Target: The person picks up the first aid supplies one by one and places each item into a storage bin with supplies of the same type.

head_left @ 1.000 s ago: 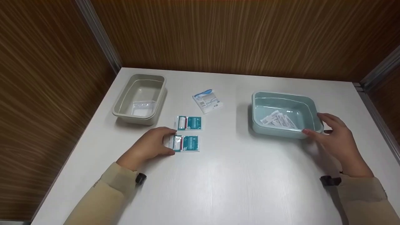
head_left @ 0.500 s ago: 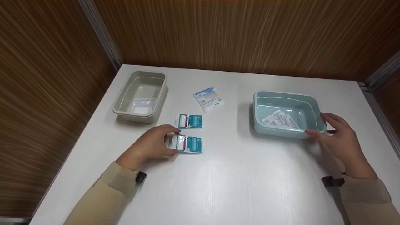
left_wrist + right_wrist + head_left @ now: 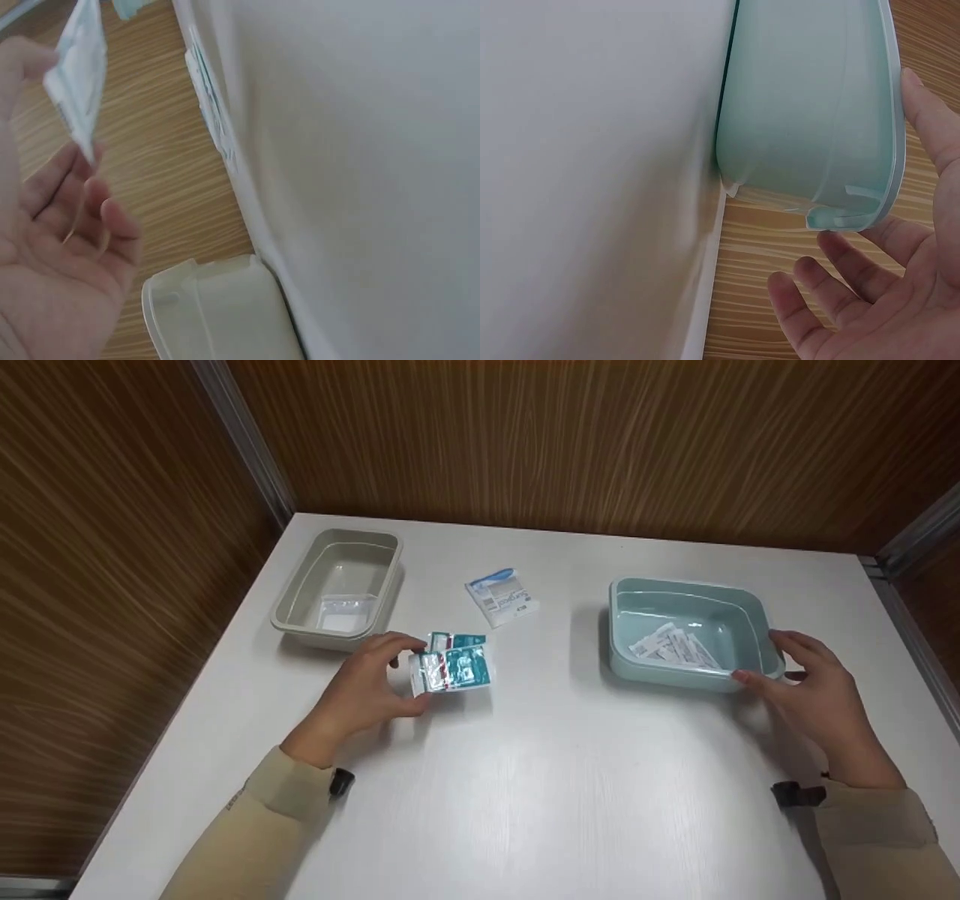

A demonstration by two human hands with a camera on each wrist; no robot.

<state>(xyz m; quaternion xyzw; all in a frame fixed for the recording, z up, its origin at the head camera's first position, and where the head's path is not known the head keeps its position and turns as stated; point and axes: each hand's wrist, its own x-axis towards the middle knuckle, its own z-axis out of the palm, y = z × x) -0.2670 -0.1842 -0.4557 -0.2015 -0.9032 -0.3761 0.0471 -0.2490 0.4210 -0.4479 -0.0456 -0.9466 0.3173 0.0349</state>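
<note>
Head view: I see one teal packet [image 3: 457, 669] picked up, freshly off the table [image 3: 562, 810], pinched by the wide-spread left hand [image 3: 367, 690]; the right hand [image 3: 814, 694] grips the blue bin [image 3: 667, 676].

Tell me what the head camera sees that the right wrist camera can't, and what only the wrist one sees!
Only the head view shows the left hand pinching a teal-and-white packet, the beige box and the small packets inside the blue box.

Only the right wrist view shows the palm side of the right hand.

Both share the right hand holding the blue box's rim, the white table and wood-patterned panels.
</note>
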